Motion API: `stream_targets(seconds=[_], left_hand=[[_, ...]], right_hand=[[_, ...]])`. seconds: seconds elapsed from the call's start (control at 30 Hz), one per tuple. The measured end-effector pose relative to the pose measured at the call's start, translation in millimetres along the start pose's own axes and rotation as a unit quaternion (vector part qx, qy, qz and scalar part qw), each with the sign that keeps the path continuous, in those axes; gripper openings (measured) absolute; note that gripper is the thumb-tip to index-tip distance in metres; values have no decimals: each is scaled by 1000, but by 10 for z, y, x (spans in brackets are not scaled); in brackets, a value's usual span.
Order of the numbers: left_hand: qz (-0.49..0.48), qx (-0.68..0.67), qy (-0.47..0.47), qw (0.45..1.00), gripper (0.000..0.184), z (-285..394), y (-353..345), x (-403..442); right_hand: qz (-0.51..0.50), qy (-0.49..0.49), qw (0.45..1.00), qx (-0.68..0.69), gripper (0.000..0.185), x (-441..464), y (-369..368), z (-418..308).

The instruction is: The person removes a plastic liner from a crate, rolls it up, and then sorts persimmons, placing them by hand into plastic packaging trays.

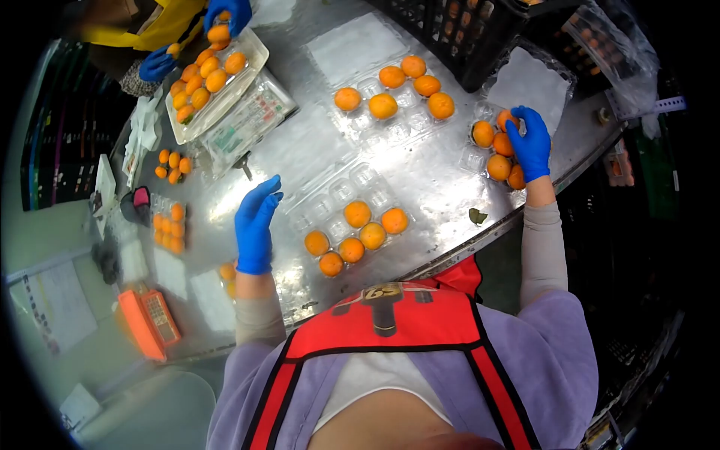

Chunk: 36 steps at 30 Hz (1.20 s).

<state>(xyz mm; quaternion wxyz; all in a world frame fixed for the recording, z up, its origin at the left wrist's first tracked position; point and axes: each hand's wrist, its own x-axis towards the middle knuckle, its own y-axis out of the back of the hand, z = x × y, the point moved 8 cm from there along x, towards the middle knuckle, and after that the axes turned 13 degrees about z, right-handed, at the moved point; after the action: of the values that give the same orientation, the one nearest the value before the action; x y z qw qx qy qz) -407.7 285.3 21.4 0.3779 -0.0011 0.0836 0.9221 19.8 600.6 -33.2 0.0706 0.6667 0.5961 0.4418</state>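
My right hand [531,144], in a blue glove, has its fingers round an orange fruit [507,120] at the top of the right-hand clear tray [472,159]. Several more fruits lie in that tray beside and below the hand. My left hand [256,225], also gloved in blue, is raised over the metal table with its fingers apart and nothing in them. To its right lies a clear tray [324,204] with several orange fruits along its lower part and bare pockets above. Another clear tray [405,97] farther back holds several fruits.
A co-worker's blue-gloved hands [229,16] are at a white tray of fruits [259,56] on a scale [251,124], back left. A black crate [480,45] stands at the back. Small fruit packs and an orange device [148,322] are at left; a leaf [477,216] lies near the right edge.
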Motion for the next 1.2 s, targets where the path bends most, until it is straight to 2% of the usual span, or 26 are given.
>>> stream_targets(seconds=[0.03, 0.1, 0.17, 0.2, 0.27, 0.3, 0.37, 0.43, 0.5, 0.53, 0.6, 0.7, 0.77, 0.8, 0.87, 0.9, 0.97, 1.03, 1.1, 1.2], left_hand=[[-1, 1, 3, 1000, 29, -10, -3, 2], [-3, 2, 4, 1000, 29, -5, -28, 1], [-6, -2, 3, 1000, 29, 18, -73, -13], [-5, -2, 3, 1000, 29, 14, -85, -20], [-8, -4, 1, 1000, 30, 1, -93, -34], [-5, -4, 1, 1000, 30, 7, -71, -42], [4, 23, 5, 1000, 30, -7, -46, -57], [4, 11, 14, 1000, 29, -44, -21, -76], [14, 3, 21, 1000, 29, -68, 18, -62], [15, 0, 23, 1000, 29, -81, 35, -72], [15, -3, 26, 1000, 29, -94, 35, -65], [8, -12, 28, 999, 28, -121, -12, -39], [-10, 1, 18, 1000, 30, -121, -100, -17], [-11, 3, 17, 1000, 30, -102, -142, -15], [-26, 3, 12, 1000, 29, -39, -248, -19], [-26, 6, 12, 1000, 29, -32, -262, -25], [-38, -9, 12, 999, 30, -14, -316, -27], [-40, -15, 15, 999, 29, -13, -312, -40], [-40, -24, 17, 999, 29, -14, -297, -63], [-35, -19, 16, 999, 29, -52, -229, -132]], right_hand=[[15, 6, 996, 86, 32, 12, -41, -122], [-55, -8, 994, 95, 35, -28, -309, -436], [-104, 10, 991, 84, 42, -88, -578, -759], [-105, 11, 991, 85, 42, -96, -687, -828], [-92, 90, 992, -1, 52, -104, -921, -973], [-93, 91, 991, 1, 52, -97, -1010, -1005], [-121, 46, 990, -50, 60, -82, -1121, -926], [-139, 16, 989, -50, 61, -43, -1023, -911], [-45, -6, 999, 17, 59, 19, -762, -889], [0, -20, 995, 99, 59, 65, -604, -781], [49, -140, 982, 121, 59, 66, -172, -464], [94, -198, 971, 92, 59, -45, 286, 100], [69, -141, 985, -75, 55, -132, 337, 488], [70, -143, 984, -74, 55, -138, 367, 443], [18, -76, 981, -175, 49, -135, 327, 244], [17, -79, 981, -174, 49, -170, 239, 212], [134, 27, 990, -28, 46, -120, 135, -100], [39, -39, 998, 39, 45, -62, -236, -394], [16, 21, 995, 91, 44, 11, -554, -843], [16, 60, 995, 81, 46, 123, -1075, -1060]])
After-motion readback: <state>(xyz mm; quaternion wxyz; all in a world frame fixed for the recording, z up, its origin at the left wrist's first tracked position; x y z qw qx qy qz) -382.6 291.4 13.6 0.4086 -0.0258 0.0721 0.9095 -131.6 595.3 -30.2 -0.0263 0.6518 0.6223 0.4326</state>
